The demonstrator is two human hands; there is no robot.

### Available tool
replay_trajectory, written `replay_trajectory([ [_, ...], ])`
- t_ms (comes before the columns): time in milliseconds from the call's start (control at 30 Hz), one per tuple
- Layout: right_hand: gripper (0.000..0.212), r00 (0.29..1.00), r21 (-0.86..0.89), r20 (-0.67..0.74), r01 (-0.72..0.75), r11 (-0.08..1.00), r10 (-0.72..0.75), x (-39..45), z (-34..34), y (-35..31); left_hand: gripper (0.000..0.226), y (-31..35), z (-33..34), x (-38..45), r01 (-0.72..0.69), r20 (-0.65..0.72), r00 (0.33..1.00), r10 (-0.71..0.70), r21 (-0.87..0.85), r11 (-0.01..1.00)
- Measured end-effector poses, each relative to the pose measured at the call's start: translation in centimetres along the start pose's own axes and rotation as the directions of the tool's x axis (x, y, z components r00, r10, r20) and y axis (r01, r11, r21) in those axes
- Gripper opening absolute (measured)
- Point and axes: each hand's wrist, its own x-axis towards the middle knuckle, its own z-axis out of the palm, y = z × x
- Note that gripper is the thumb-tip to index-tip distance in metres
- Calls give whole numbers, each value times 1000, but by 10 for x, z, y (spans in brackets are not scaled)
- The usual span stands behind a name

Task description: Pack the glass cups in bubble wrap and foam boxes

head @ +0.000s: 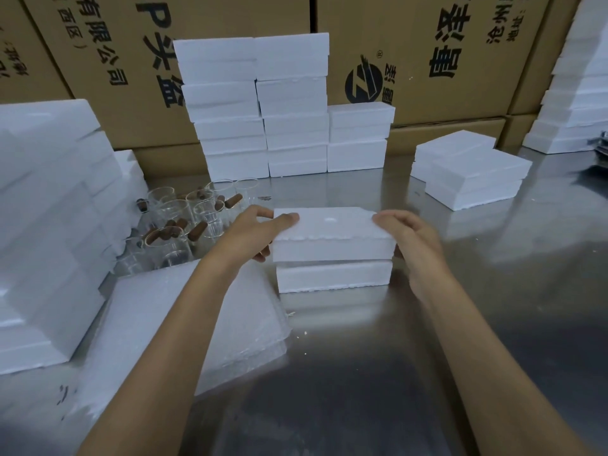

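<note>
Steel table [394, 373]: both hands grip closed foam box [332, 238], contents hidden.

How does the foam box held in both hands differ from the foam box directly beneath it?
The upper foam box is gripped at its ends by the left hand and right hand; the lower foam box is untouched. The upper rests on the lower; the lower sits on the metal table. Both are white and closed.
</note>
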Motion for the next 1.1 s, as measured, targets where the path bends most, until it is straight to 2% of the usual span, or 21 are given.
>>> replay_trajectory([
  [233,21,1000,-73,21,18,997,-17,1,-2,3,58,-10,-4,-3,57,157,987,-37,-120,991],
  [333,25,999,-86,45,-2,996,6,0,-4,2,54,-10,0,-5,61,153,988,-34,-174,983],
  [433,32,995,-136,75,-51,989,62,-1,-5,-1,49,-10,3,-6,29,128,992,-9,-156,987],
  [467,32,999,-179,40,-15,984,23,-1,-4,-2,48,-11,4,-6,20,119,993,-2,-152,988],
  [500,31,996,-287,-15,82,954,-90,-1,-4,-4,47,-11,5,-6,15,111,994,2,-151,988],
  [533,27,962,-455,-51,215,864,-267,-2,-2,-6,47,-12,5,-5,14,105,995,2,-155,988],
  [567,23,892,-612,-25,343,712,-451,-6,2,-9,47,-12,7,-5,19,100,995,-3,-165,986],
  [600,20,802,-698,47,453,555,-595,-13,8,-13,47,-12,8,-5,30,94,995,-13,-180,983],
  [633,22,740,-718,139,533,447,-658,-22,18,-16,47,-11,11,-5,40,88,996,-23,-202,979],
  [667,27,717,-710,238,589,386,-656,-32,30,-17,47,-11,14,-4,48,80,996,-31,-226,973],
  [733,48,727,-714,401,629,307,-557,-51,57,-9,47,-11,21,-4,62,58,997,-49,-248,967],
  [800,63,724,-781,464,606,149,-511,-61,74,7,49,-11,26,-4,66,36,998,-59,-236,970],
  [833,63,720,-809,454,580,94,-525,-61,76,14,51,-12,27,-4,63,38,998,-56,-241,968],
  [867,60,713,-825,430,559,79,-554,-59,75,19,52,-13,28,-3,61,54,997,-49,-264,963],
  [967,50,701,-845,336,519,128,-629,-44,63,25,49,-14,38,-2,86,168,986,-21,-387,918],
  [1033,50,747,-871,283,463,166,-601,-31,51,27,38,-12,52,-2,105,235,972,1,-440,892],
  [1100,55,805,-894,230,396,207,-547,-15,34,26,28,-13,70,-3,82,254,967,32,-424,902],
])
